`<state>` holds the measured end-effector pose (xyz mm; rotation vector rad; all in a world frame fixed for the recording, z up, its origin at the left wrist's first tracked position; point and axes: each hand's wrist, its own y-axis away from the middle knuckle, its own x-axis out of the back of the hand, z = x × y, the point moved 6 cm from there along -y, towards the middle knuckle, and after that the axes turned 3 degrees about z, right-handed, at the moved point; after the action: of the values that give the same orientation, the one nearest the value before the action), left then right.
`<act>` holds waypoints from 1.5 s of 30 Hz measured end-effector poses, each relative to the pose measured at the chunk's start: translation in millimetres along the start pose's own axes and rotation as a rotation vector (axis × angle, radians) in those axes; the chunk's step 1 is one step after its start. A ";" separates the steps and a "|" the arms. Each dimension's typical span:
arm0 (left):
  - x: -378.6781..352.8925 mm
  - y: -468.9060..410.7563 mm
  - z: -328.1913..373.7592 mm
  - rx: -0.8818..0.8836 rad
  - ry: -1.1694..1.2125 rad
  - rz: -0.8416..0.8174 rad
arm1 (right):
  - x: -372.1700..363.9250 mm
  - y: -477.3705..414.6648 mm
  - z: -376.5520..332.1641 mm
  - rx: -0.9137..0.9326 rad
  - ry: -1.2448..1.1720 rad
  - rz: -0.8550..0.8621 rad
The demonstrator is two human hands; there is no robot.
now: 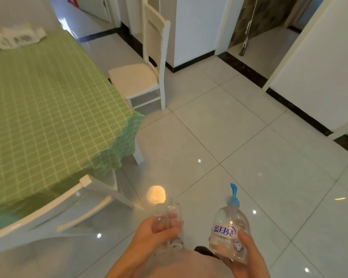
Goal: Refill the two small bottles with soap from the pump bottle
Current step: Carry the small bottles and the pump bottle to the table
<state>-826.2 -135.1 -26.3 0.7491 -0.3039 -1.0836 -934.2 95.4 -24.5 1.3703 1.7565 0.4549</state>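
Note:
My left hand [159, 231] grips two small clear bottles [170, 212] side by side, their open necks sticking up above my fingers. My right hand [245, 251] holds the clear pump bottle [229, 227] from below and behind, thumb over its label. The pump bottle has a blue pump head pointing up and blue lettering on its front. Both hands are low in the head view, over the tiled floor and away from the table.
A table with a green checked cloth [48, 109] fills the left. A white rack [16, 36] sits at its far end. One white chair [145, 77] stands beyond the table corner, another chair's back [72, 213] is at the near left. White glossy floor tiles [249, 147] spread to the right.

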 end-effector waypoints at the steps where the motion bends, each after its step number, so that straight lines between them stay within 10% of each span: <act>1: -1.4 -10.1 11.8 0.005 -0.007 -0.007 | -6.8 -10.2 -6.3 0.005 0.005 -0.012; 24: -60.7 -229.7 227.0 -0.063 0.142 0.213 | -97.6 -263.7 -272.7 -0.093 0.244 -0.168; 45: 76.2 -411.9 402.3 -0.160 0.372 0.303 | -348.4 -477.4 -374.5 -0.153 0.549 -0.327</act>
<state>-1301.6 -468.7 -27.3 0.7182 -0.0102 -0.6581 -1505.4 -308.4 -12.0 0.8703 2.2822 0.8164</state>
